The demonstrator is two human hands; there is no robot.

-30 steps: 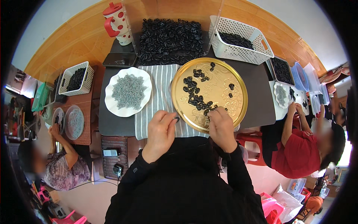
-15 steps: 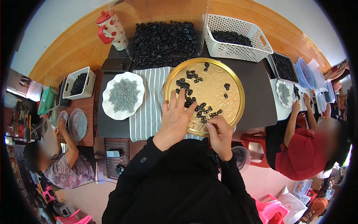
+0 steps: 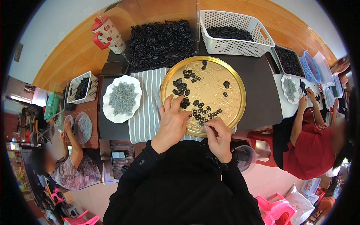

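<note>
A round gold tray (image 3: pixel 225 123) lies in front of me, with small black two-holed plastic pieces (image 3: pixel 181 84) scattered over its left and lower parts. My left hand (image 3: pixel 170 120) rests at the tray's lower left rim, its fingers apart and slightly bent. Its thumb and forefinger are beside a few black pieces (image 3: pixel 184 102). At the near rim my right hand (image 3: pixel 218 138) is closed in a pinch, close to a cluster of black pieces. A small greyish piece (image 3: pixel 201 123) shows at its fingertips; its exact shape is too small to tell.
Left of the tray, a white scalloped plate (image 3: pixel 107 109) of small grey pieces stands by a striped cloth (image 3: pixel 147 103). Behind are a heap of black pieces (image 3: pixel 163 43), a white basket (image 3: pixel 234 48) and a dotted tumbler (image 3: pixel 108 35). Co-workers sit on both sides.
My left hand has drawn slightly toward me and its fingers have bent more. My right hand has shifted a little left and nearer, still pinching. The whole view has tilted slightly.
</note>
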